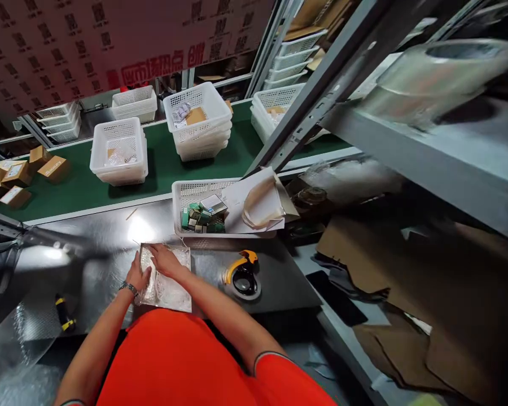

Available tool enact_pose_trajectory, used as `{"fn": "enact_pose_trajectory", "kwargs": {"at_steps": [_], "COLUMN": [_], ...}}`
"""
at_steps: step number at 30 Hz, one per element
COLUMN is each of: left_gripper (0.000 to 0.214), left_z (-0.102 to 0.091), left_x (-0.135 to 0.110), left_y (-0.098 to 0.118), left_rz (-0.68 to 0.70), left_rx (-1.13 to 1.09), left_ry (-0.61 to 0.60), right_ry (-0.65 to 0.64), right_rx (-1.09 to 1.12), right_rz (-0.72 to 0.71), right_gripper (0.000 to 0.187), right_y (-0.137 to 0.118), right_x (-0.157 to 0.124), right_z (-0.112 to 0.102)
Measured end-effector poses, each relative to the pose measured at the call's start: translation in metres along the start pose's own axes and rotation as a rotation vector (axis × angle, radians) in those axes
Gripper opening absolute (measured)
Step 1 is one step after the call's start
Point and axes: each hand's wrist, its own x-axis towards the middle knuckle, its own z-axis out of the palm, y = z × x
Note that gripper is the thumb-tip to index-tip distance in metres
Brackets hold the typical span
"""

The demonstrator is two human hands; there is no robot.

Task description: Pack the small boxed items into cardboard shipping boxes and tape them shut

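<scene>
A clear bubble-wrap packet [169, 285] lies on the shiny metal worktable [105, 242] right in front of me. My left hand [138, 276], with a bracelet at the wrist, rests against the packet's left edge, fingers curled onto it. My right hand [164, 259] lies flat on top of the packet near its far edge, fingers stretched out and pressing down. Just beyond stands a white basket [186, 194] holding several small green and silver boxes [203, 217] and a sheet of paper with a roll of tape [258, 206].
A yellow-and-black tape dispenser [242, 276] sits to the right of the packet. A yellow-handled tool [63, 316] lies at the left. Behind is a green conveyor [161, 163] with white baskets [118, 149] and small cardboard boxes [17, 177]. Grey shelving [427, 152] and flattened cardboard [427, 293] fill the right.
</scene>
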Motion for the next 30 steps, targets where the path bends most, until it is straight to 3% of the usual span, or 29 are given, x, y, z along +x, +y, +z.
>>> {"fn": "enact_pose_trajectory", "kwargs": {"at_steps": [6, 13, 16, 19, 24, 30], "left_gripper": [0.097, 0.096, 0.097, 0.094, 0.051, 0.026], "left_z": [0.016, 0.023, 0.014, -0.007, -0.041, -0.049], "left_x": [-0.006, 0.006, 0.001, -0.014, -0.036, -0.033], "left_y": [-0.002, 0.009, 0.007, -0.012, -0.048, -0.034], "left_rz": [0.024, 0.059, 0.095, 0.256, 0.566, 0.734], "left_rx": [-0.106, -0.138, -0.132, -0.03, 0.148, 0.233], "left_ry": [-0.032, -0.014, -0.005, -0.052, -0.296, -0.372], "right_ry": [-0.033, -0.124, -0.142, -0.089, -0.046, 0.035], "right_rx": [-0.129, -0.188, -0.249, -0.34, -0.319, -0.304], "right_rz": [0.146, 0.29, 0.311, 0.359, 0.445, 0.51], "right_gripper": [0.059, 0.059, 0.059, 0.055, 0.058, 0.058], "right_y": [-0.012, -0.024, -0.033, -0.044, -0.047, -0.042], "right_x": [0.013, 0.04, 0.038, 0.028, 0.014, 0.015], "right_z": [0.022, 0.01, 0.003, 0.004, 0.013, 0.028]}}
